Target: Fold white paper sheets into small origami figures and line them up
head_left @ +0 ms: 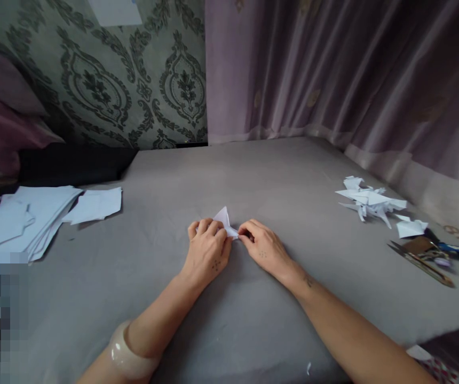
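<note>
Indoors, grey sheet [253, 181], patterned wallpaper [133, 90], mauve curtain [333, 69]

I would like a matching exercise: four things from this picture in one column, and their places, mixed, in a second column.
Things:
1. folded paper piece
2. stack of white sheets
3. pile of folded paper figures
4. scissors

Places:
A. far left of the grey surface
B. right edge, nearest the camera
C. between the left hand and right hand
D. right side, near the curtain

Pairs: 1-C, 2-A, 3-D, 4-B
</note>
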Demonstrator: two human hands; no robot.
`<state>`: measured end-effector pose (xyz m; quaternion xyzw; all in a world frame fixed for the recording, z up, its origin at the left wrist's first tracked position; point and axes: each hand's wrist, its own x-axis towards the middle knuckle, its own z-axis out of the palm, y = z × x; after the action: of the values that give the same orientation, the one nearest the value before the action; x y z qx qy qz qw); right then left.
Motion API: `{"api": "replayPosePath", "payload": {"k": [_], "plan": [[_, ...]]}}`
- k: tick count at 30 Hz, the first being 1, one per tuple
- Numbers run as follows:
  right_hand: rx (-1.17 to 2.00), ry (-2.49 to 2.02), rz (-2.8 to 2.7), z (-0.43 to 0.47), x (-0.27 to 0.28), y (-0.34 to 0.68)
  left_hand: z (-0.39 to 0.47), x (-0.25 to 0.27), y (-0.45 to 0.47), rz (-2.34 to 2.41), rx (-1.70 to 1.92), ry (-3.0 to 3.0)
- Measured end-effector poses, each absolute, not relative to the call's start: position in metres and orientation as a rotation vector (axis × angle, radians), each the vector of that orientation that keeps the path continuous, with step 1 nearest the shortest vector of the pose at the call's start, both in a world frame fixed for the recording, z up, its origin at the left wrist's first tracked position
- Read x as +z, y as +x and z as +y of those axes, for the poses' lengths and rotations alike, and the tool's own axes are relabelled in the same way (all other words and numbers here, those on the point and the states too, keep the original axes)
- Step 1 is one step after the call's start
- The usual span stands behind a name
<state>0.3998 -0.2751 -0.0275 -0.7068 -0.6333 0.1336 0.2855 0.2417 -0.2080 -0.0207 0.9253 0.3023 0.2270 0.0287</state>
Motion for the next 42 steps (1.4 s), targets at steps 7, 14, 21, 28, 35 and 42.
{"api": "replayPosePath", "payload": {"k": [7,14,21,28,35,42], "plan": [[0.266,-1.94,-1.94,-0.289,-0.01,0.395,-0.208,-0.023,0.245,0.99,0.663,2.856],[0.112,-1.952,-2.12,-0.295,-0.002,0.387,-0.208,-0.022,0.246,0.999,0.618,2.86],[0.063,-2.004,-2.241,-0.301,0.001,0.382,-0.205,-0.021,0.237,0.973,0.635,2.847],[0.065,-1.976,-2.277,-0.305,0.0,0.381,-0.199,-0.02,0.23,0.858,0.636,2.868],[0.053,-1.972,-2.293,-0.303,-0.001,0.382,-0.18,-0.013,0.215,0.545,0.612,2.888],[0.11,-1.96,-2.29,-0.303,0.0,0.383,-0.184,-0.014,0.221,0.575,0.814,2.922]]}}
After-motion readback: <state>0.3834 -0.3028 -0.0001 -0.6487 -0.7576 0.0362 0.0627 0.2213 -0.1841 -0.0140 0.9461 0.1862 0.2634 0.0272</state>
